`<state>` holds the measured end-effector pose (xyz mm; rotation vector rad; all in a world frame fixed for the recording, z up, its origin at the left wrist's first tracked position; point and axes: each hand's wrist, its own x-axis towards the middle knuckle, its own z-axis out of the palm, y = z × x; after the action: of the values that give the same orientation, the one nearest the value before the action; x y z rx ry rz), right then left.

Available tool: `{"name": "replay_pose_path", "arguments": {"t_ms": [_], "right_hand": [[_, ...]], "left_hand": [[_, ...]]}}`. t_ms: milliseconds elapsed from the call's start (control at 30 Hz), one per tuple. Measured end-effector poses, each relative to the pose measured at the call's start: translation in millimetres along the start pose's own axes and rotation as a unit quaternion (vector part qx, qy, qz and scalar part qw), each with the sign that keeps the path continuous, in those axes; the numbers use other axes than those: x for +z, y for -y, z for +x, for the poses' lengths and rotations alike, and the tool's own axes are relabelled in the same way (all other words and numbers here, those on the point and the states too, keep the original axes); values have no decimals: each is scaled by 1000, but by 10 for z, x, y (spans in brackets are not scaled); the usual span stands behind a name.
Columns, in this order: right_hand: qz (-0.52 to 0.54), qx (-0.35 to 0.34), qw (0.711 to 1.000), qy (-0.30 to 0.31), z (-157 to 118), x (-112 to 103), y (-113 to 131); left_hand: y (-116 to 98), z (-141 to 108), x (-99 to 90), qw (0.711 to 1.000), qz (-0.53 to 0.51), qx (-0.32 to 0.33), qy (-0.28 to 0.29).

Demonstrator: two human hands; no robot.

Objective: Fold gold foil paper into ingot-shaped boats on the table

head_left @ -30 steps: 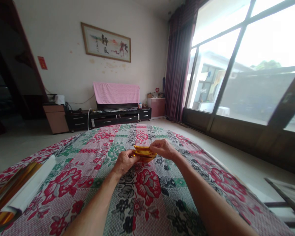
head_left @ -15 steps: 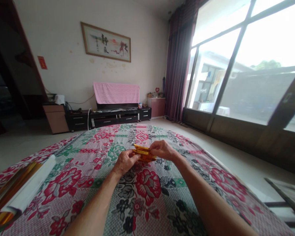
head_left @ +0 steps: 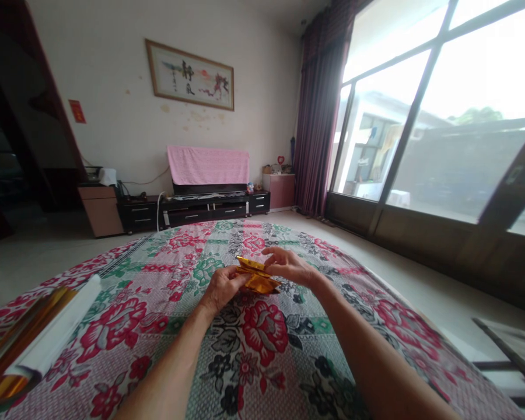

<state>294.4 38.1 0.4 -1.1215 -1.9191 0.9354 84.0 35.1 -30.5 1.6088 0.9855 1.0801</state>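
Note:
A folded piece of shiny gold foil paper [head_left: 262, 284] is held just above the flowered tablecloth [head_left: 188, 350], its flaps spread out on both sides of a middle crease. At its left end, my left hand [head_left: 223, 290] pinches it between thumb and fingers. My right hand [head_left: 291, 268] is at the right end, its lower digits on the paper and one finger raised off it. Part of the foil is hidden behind the right hand.
On the left of the table lies a stack of gold foil sheets [head_left: 30, 326] with a curled white sheet [head_left: 56, 329] over it. Beyond the table are a black TV cabinet [head_left: 192, 204] and a pink cloth [head_left: 207, 164]. Glass doors [head_left: 446, 157] line the right side.
The right hand's fingers have loosened and one has lifted away from the paper. The near flap of the gold foil now spreads wider. My left hand keeps its pinch.

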Motion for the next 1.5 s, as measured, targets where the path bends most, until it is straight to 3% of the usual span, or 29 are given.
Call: {"name": "replay_pose_path", "arguments": {"t_ms": [333,767,1000,1333,1500], "right_hand": [[10,-8,999,43,8,12,-43],[-26,11,999,31,3,11,-6],[13,22,1000,11,6,38,7],[6,2,1000,23,12,86,23],[58,16,997,38,17,94,12]], "left_hand": [[86,38,-11,1000,8,1,-29],[83,36,-9,999,-28,-8,-41],[72,31,-14,998,-49,-14,-47],[63,35,-17,995,-81,-13,-47],[50,35,-9,992,-116,-27,-49]]}}
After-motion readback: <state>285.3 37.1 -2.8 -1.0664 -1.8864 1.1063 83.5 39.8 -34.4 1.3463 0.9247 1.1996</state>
